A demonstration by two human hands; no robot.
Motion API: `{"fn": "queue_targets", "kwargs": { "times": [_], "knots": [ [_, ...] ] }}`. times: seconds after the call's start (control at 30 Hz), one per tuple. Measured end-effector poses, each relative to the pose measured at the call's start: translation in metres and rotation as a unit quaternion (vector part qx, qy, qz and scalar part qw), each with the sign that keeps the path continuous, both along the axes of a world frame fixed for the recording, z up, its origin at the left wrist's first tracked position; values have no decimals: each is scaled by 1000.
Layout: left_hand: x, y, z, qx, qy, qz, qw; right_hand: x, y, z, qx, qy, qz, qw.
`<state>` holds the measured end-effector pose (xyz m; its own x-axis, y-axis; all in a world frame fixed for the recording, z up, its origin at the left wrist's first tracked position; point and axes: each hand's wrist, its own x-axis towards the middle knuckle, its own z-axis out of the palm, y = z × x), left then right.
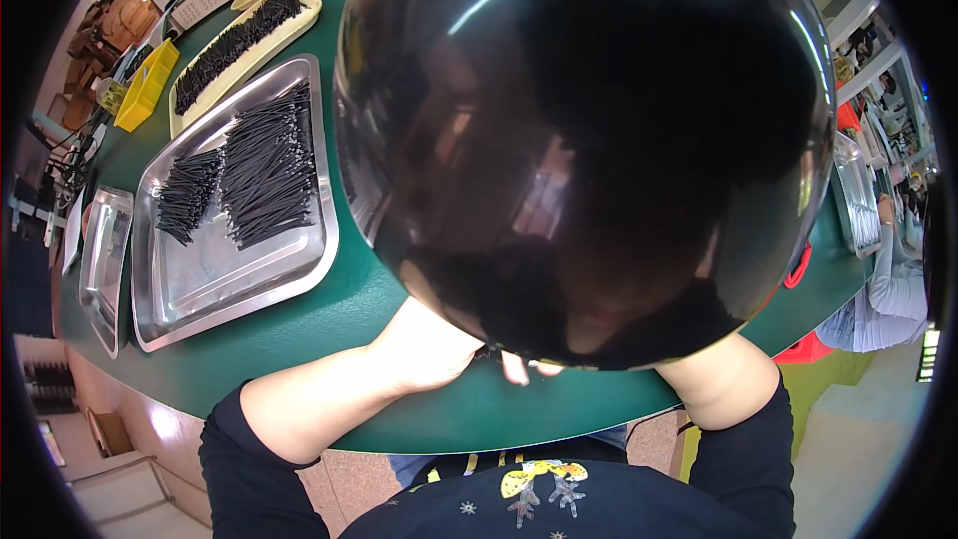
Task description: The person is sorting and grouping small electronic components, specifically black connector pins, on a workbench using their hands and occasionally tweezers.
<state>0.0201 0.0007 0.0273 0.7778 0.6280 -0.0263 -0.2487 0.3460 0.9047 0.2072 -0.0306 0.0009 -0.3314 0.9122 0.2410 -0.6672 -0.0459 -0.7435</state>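
Observation:
A large glossy black dome [599, 140] fills the middle of the view and covers most of the work area under it. My left hand [436, 347] reaches in at the dome's lower left edge, its fingers mostly hidden. Beside it, a small dark bit [486, 351] shows, too little to name. A few fingertips [519, 369] peek out below the rim; which hand they belong to I cannot tell. My right forearm [723, 379] goes under the dome's lower right edge, and the right hand itself is hidden. Whatever either hand holds is out of sight.
On the green table [419, 429], a metal tray [235, 284] at left holds two piles of short black rods [264, 165]. A narrow metal tray [103, 260], a cream tray [239, 70] of black pieces and a yellow bin [148, 87] stand around it. Another person's sleeve [895, 284] is at far right.

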Motion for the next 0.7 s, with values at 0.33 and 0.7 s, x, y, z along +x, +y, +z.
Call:
{"fn": "queue_targets", "kwargs": {
  "times": [0.33, 0.7],
  "knots": [
    [-4, 3, 7, -20, 96, -13, 995, 0, 3, -15, -10, 11, 10, 1000],
    [3, -1, 15, -163, 1, 19, 986, 25, 17, -53, 42, -106, -25, 993]
  ]
}}
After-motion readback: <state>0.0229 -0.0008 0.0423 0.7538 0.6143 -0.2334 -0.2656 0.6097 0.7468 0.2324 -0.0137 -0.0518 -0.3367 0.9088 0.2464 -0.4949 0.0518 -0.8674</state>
